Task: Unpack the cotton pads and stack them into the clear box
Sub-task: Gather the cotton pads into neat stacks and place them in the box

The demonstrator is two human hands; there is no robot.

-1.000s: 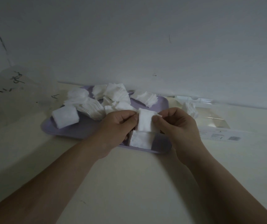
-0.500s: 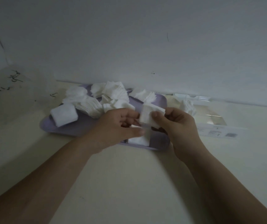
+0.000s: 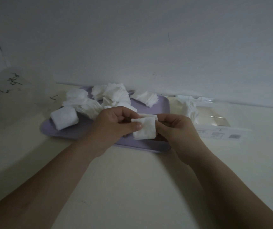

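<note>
My left hand (image 3: 114, 124) and my right hand (image 3: 173, 128) meet over the front right of a lilac tray (image 3: 155, 106). Between them they hold a small stack of white square cotton pads (image 3: 146, 129), the left thumb pressed on its top left corner and the right fingers at its right edge. Loose piles of cotton pads (image 3: 114, 95) cover the back of the tray, and a neat block of pads (image 3: 64, 119) stands at its left. A clear box (image 3: 213, 113) lies to the right of the tray with a few pads (image 3: 191, 109) in it.
A crumpled clear plastic wrapper (image 3: 15, 90) with dark print lies at the far left against the wall. A white label strip (image 3: 221, 133) runs along the clear box's front. The pale tabletop meets a white wall just behind the tray.
The pads held between my hands have come down and forward from in front of the pile to low over the tray's front; my left thumb now presses on top of them.
</note>
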